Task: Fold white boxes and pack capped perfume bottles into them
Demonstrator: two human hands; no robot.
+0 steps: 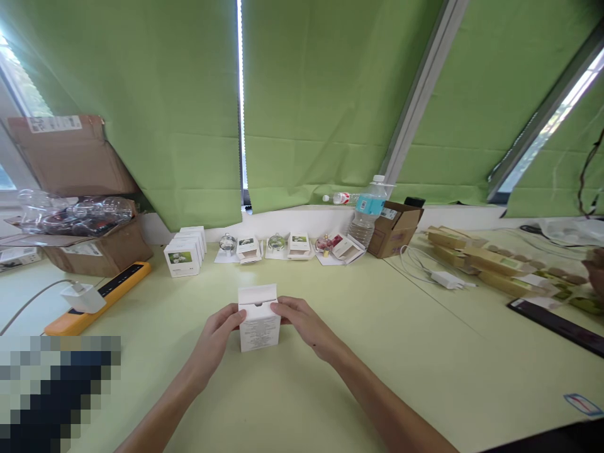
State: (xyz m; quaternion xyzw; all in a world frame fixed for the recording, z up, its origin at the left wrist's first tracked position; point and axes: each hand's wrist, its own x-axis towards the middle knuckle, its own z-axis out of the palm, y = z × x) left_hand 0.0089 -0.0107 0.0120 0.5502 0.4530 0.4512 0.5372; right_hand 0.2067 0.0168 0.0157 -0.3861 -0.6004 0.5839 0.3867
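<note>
A small white carton (pixel 259 326) stands on the pale green table (pixel 415 371), with printed text on its near face and its top flap raised. My left hand (pixel 218 333) grips its left side, and my right hand (pixel 302 324) presses on its right side, with the fingers over the top edge. Behind it, several small glass ornaments, including a clear one (pixel 227 243), sit in a row beside open white boxes such as (pixel 248 249). A stack of white boxes (pixel 183 257) stands at the left end of the row.
An orange power strip (pixel 97 299) with a white charger (pixel 83 297) lies at left, beside a cardboard carton (pixel 99 246) holding clear plastic. A water bottle (pixel 367 217) and small cardboard box (pixel 394 229) stand behind. Kraft boxes (pixel 481 261) lie at right, near a co-worker's hand (pixel 595 270).
</note>
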